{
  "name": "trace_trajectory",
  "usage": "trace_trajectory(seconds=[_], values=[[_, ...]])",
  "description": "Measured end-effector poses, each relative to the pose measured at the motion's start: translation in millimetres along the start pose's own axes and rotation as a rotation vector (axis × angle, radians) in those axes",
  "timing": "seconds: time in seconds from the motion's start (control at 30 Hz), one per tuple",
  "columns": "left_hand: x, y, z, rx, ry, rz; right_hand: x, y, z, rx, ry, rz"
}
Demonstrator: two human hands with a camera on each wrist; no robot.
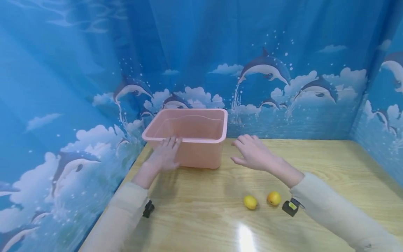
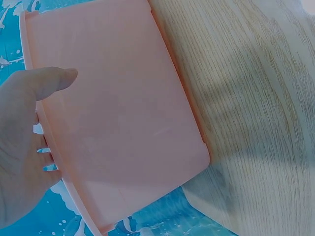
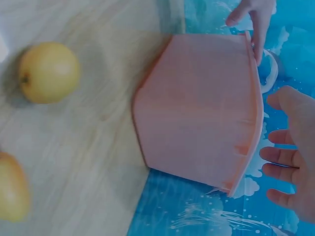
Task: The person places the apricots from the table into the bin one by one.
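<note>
A pink plastic bin (image 1: pixel 201 154) stands at the back left of the table, its open top upward. My left hand (image 1: pixel 163 154) is at the bin's front rim with fingers extended over it; in the left wrist view the thumb (image 2: pixel 54 82) lies apart from the fingers, in front of the bin's wall. Whether the hand touches the rim is unclear. To the right of the bin my right hand (image 1: pixel 253 152) hovers with spread, relaxed fingers and holds nothing. Nearer me lie a yellow lemon-like fruit (image 1: pixel 250 202) and a rounder orange-yellow fruit (image 1: pixel 274 198).
A wooden table (image 1: pixel 195 203) carries everything. Blue curtains (image 1: pixel 195 45) printed with dolphins and clouds hang behind it and along both sides, close to the bin's back. Small black cameras (image 1: pixel 290 207) are strapped at the wrists.
</note>
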State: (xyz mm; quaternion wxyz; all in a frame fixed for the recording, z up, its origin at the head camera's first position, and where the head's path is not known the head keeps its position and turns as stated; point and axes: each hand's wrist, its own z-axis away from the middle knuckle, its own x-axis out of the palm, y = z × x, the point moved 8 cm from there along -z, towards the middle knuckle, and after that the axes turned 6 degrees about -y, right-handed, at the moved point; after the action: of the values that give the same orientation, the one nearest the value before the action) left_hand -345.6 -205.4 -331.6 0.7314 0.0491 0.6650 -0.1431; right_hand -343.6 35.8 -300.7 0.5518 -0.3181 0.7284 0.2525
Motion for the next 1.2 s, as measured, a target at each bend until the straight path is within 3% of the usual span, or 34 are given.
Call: trace_trajectory(seconds=[0.37, 0.53, 0.9, 1.2], values=[[-0.8, 0.3, 0.1, -0.008, 0.012, 0.009, 24, -2, 41.6, -0.055, 0.019, 0.059], [-2.1, 0.2, -0.5, -0.007, 0.016, 0.009, 39, -8, 57.6, -0.137, 0.043, 0.096], [-0.7, -0.8, 0.0, -0.018, -0.003, 0.034, 78, -14, 77.9, -0.165, -0.177, 0.069], [0.6, -2.2, -0.1, -0.019, -0.012, 0.041, 91, -14, 89.1, -0.187, -0.199, 0.080]])
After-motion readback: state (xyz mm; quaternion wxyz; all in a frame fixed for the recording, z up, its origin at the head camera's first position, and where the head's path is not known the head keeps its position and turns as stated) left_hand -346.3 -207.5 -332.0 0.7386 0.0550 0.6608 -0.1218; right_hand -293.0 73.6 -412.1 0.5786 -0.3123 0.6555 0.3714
